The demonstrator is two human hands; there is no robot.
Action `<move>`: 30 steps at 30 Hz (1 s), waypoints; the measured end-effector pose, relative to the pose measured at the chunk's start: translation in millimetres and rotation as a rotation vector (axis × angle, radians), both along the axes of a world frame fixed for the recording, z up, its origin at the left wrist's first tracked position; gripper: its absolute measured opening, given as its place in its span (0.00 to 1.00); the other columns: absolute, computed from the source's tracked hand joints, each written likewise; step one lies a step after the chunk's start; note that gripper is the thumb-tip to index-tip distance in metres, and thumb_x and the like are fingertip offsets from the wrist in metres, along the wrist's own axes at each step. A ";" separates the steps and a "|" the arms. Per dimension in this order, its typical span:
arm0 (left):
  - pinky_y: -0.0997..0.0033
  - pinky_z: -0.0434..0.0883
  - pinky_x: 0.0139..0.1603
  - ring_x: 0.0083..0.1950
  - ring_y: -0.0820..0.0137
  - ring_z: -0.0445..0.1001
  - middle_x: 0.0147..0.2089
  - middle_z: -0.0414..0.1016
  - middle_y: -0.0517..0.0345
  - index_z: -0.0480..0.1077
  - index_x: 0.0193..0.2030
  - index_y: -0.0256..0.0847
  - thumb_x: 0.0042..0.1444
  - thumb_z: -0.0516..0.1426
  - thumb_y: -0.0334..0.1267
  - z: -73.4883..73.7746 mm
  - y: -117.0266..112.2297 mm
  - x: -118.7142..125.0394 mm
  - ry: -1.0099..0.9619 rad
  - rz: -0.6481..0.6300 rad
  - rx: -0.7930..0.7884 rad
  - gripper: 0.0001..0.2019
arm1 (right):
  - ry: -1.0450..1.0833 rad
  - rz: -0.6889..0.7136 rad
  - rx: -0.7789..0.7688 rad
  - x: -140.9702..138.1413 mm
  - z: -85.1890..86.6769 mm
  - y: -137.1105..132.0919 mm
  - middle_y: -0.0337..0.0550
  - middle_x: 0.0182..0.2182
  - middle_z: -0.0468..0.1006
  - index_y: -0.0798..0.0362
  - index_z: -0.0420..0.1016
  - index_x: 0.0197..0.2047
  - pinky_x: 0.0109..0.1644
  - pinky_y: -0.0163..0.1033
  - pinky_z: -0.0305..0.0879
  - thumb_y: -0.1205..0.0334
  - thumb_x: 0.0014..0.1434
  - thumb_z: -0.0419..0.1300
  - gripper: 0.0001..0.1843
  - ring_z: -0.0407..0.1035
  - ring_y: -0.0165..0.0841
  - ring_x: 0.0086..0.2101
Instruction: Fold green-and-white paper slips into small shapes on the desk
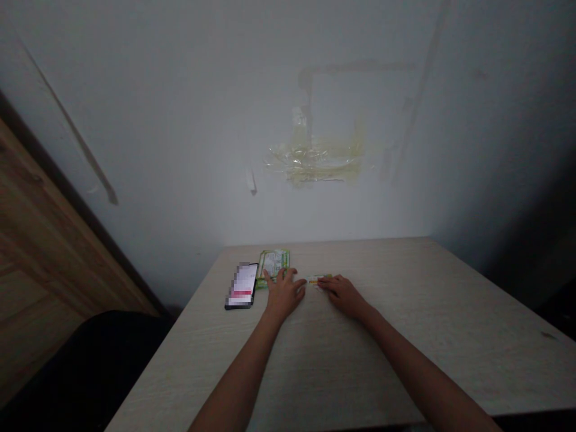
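Observation:
My left hand (284, 295) is open, its fingers spread over the near right corner of a green and white printed packet (275, 259), which lies flat near the wall. My right hand (344, 295) is closed, with its fingers together on a small green and white printed strip (314, 280) with a bit of orange. That strip lies on the table between my two hands, and its right part is hidden under my fingers. Left of the packet lies a phone (243, 287) with a lit, partly blurred screen.
The pale wood-grain table (405, 348) reaches back to a grey wall (202, 120) with strips of old clear tape (315, 159) on it. On the left stand a wooden panel (40, 222) and a dark rounded object (103, 354).

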State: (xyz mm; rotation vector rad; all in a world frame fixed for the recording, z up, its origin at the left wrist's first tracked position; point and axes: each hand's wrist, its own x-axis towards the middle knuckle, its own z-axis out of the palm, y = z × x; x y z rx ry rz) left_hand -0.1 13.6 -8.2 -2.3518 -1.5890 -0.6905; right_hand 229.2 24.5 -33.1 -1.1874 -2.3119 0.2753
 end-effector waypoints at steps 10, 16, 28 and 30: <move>0.24 0.30 0.63 0.61 0.54 0.59 0.57 0.67 0.57 0.75 0.47 0.61 0.56 0.58 0.46 0.2 0.4 1.4 0.011 -0.037 0.003 0.12 | -0.008 -0.010 0.000 -1.0 3.2 -1.9 0.38 0.56 0.73 0.47 0.71 0.58 0.59 0.45 0.59 0.71 0.59 0.52 0.25 0.65 0.36 0.51; 0.24 0.30 0.63 0.62 0.53 0.57 0.57 0.66 0.58 0.75 0.47 0.61 0.57 0.57 0.46 -0.3 -2.5 4.4 0.013 -0.055 -0.004 0.12 | -0.016 -0.008 -0.008 -1.4 3.9 -2.4 0.38 0.56 0.73 0.46 0.71 0.58 0.59 0.45 0.59 0.71 0.59 0.51 0.25 0.65 0.36 0.51; 0.23 0.33 0.62 0.61 0.55 0.59 0.57 0.66 0.57 0.74 0.48 0.63 0.57 0.57 0.48 -5.0 -9.5 13.1 -0.014 -0.115 -0.031 0.12 | -0.007 0.000 -0.005 -1.5 3.3 -1.9 0.39 0.56 0.73 0.47 0.71 0.58 0.60 0.46 0.58 0.73 0.57 0.52 0.27 0.65 0.36 0.52; 0.23 0.33 0.62 0.61 0.55 0.58 0.57 0.66 0.57 0.74 0.48 0.63 0.57 0.57 0.48 -5.8 -11.2 15.1 -0.014 -0.127 -0.035 0.12 | -0.002 -0.003 0.000 -1.8 3.8 -2.5 0.39 0.56 0.73 0.47 0.71 0.58 0.59 0.46 0.59 0.73 0.57 0.52 0.27 0.65 0.36 0.52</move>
